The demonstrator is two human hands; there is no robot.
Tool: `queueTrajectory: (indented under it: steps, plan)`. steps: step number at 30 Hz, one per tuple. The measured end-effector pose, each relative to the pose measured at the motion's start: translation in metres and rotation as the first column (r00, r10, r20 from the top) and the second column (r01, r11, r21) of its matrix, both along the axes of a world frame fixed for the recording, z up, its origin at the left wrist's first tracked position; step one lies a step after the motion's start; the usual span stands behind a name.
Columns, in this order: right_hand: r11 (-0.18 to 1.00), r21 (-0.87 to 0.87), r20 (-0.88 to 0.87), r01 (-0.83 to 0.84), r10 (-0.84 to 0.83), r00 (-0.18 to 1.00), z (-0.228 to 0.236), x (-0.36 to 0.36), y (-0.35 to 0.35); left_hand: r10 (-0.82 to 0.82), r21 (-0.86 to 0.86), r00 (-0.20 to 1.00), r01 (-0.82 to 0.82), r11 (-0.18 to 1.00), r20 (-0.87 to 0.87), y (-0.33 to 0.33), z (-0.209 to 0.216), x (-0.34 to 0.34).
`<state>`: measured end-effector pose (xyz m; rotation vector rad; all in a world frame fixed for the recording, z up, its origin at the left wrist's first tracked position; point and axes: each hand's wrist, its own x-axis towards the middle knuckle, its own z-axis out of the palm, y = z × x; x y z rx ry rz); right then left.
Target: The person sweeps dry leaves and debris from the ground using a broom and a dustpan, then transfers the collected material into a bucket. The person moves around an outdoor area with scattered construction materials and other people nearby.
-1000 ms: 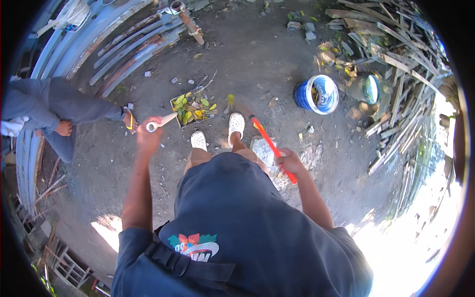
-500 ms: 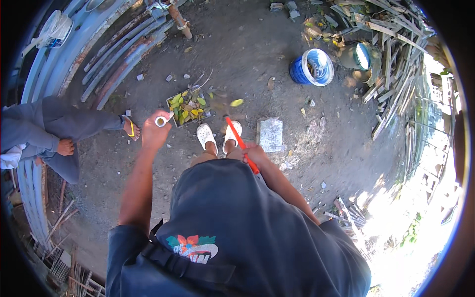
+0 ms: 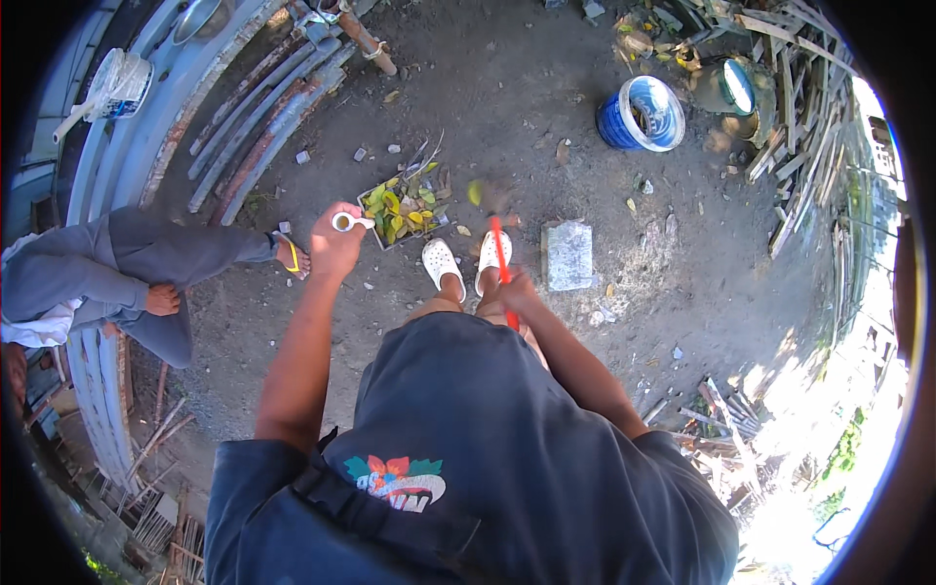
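Observation:
My left hand (image 3: 336, 234) is closed around a white handle (image 3: 351, 222) with a round, hollow end. Below it, a dustpan (image 3: 382, 244) full of yellow and green leaves (image 3: 398, 210) rests on the dirt, left of my white clogs (image 3: 441, 259). The handle's join to the pan is hidden. In my right hand (image 3: 517, 291) is a red broom handle (image 3: 501, 244), running away past my right clog. Its far end is blurred, and the bristles are hard to make out. Just left of that end is a single yellow-green leaf (image 3: 475, 192).
A grey block (image 3: 567, 255) lies right of my feet, with a blue bucket (image 3: 617, 122) beyond. Stacked wood strips (image 3: 799, 146) line the right. A seated person (image 3: 127, 273) is at left, near long metal beams (image 3: 210, 97).
The view has shifted, moving the scene rightward. The broom handle has swung from a slant to nearly straight ahead. The loose leaf has turned and lies a little closer to the dustpan.

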<state>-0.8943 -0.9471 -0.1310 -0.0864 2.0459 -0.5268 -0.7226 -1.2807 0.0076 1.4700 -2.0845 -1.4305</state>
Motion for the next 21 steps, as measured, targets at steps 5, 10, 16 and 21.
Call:
queueTrajectory:
  steps: [5, 10, 16, 21]
  plan:
    - [0.994, -0.102, 0.338, 0.044, -0.007, 0.941, 0.118, -0.021, -0.015, 0.212, 0.064, 0.969, -0.205, 0.977, -0.13, -0.017, -0.015, 0.066]
    - [0.981, -0.1, 0.092, -0.166, 0.175, 0.98, 0.125, -0.08, -0.021, 0.352, 0.215, 0.911, -0.308, 0.927, -0.215, -0.025, -0.003, 0.147]
    - [0.937, -0.036, -0.233, -0.348, 0.331, 0.914, 0.051, -0.073, -0.098, 0.373, 0.081, 0.911, -0.365, 0.928, -0.177, -0.002, -0.004, 0.158]
    - [0.802, -0.08, -0.014, -0.592, 0.593, 0.805, 0.049, -0.012, -0.069, 0.39, 0.042, 0.895, -0.391, 0.92, -0.215, 0.008, 0.002, 0.135]
